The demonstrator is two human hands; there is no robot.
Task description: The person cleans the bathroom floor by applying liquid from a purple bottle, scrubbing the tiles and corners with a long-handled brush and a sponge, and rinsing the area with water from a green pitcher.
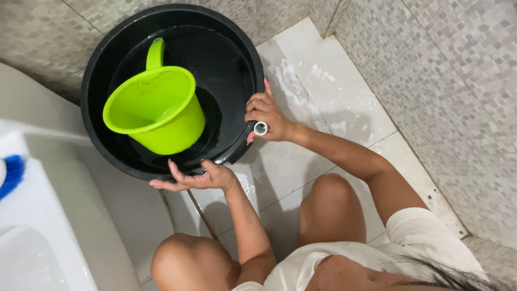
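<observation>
A black bucket [97, 70] with water in it stands on the wet floor, and a lime green dipper [156, 110] with a handle floats tilted inside it. My right hand [267, 116] grips the bucket's right rim where the wire handle's white grip [260, 128] sits. My left hand [196, 178] cups the near rim from below, with the thumb over the edge and the fingers stretched to the left. I am squatting, and both my knees show below the bucket.
A white toilet [48, 215] fills the left side, with a blue brush [12, 173] at the left edge. White floor tiles [334, 97] are wet and streaked. Grey mosaic walls [447, 81] close in behind and to the right of the bucket.
</observation>
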